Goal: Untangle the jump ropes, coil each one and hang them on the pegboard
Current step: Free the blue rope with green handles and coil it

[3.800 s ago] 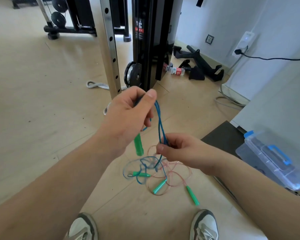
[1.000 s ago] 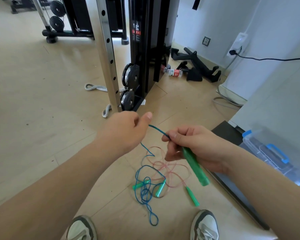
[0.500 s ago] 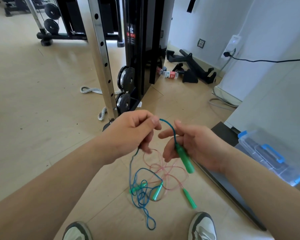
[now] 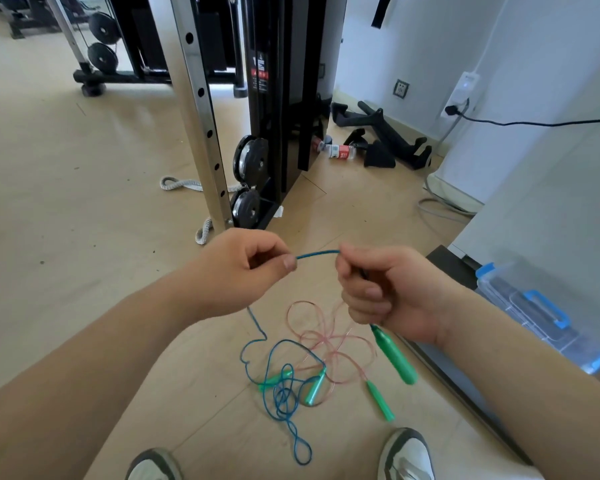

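A blue jump rope arcs between my two hands. My left hand pinches the cord between thumb and fingers. My right hand grips the cord's other end, and its green handle sticks out below my fist. From my left hand the blue cord drops to a loose tangle on the floor, where its second green handle lies. A pink jump rope sits in loops beside it, with two green handles on the floor. The pegboard is out of view.
A steel upright with holes and a black weight machine stand ahead. A clear plastic box with blue latches is at my right, next to a dark mat. A water bottle and black attachments lie near the wall. My shoes flank the ropes.
My hands moved apart, drawing a short span of blue cord taut between them. My right hand closed round the cord above the green handle, which earlier lay across my fingers.
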Tool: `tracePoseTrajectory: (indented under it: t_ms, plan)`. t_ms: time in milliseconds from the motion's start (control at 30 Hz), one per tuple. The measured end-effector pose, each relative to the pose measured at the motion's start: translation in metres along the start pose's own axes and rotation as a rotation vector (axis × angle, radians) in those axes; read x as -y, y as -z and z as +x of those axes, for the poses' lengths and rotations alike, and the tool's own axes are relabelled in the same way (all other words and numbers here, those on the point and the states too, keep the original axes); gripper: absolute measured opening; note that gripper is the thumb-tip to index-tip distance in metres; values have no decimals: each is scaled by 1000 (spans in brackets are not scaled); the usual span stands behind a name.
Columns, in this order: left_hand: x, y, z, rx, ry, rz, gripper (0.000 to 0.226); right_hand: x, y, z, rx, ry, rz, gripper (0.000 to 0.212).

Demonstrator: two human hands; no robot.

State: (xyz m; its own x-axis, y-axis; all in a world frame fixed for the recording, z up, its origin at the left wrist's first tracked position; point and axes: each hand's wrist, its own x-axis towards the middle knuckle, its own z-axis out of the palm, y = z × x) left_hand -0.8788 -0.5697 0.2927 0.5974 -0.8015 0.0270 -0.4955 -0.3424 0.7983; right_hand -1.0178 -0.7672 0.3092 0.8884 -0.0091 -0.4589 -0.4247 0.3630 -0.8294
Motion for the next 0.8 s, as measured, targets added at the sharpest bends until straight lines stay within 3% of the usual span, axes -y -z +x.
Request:
tracePoseTrajectory:
  t_ms: [133,233,367,433,500,567,667,733,800]
  plan:
    - [8,-18,-3,75,73,182,18,2,-1,3,-134,116,400,37]
    - [-11,-52,-14,248,-1,333,23,-3,-2,13,-177,199,466,38]
    - [-31,-67,-15,301,-16,371,40,-13,2,22,-368,263,202,30]
    - [-39,-58,-13,290,-22,301,35,-16,5,22,-456,316,-39,24]
    - [-44,-44,-12,207,10,71,23,-19,8,21,-478,352,-247,22]
    - [-45,-33,-9,45,3,-162,17,-20,8,18,-423,343,-401,19]
    - [-37,-22,-3,-200,-44,-213,19,-18,5,12,-222,263,-307,28]
    - [-27,-20,1,-251,-9,-181,20,-15,-1,7,-82,205,-217,27]
    - [-20,-25,2,-195,68,-194,27,-13,-8,3,-2,189,-90,22]
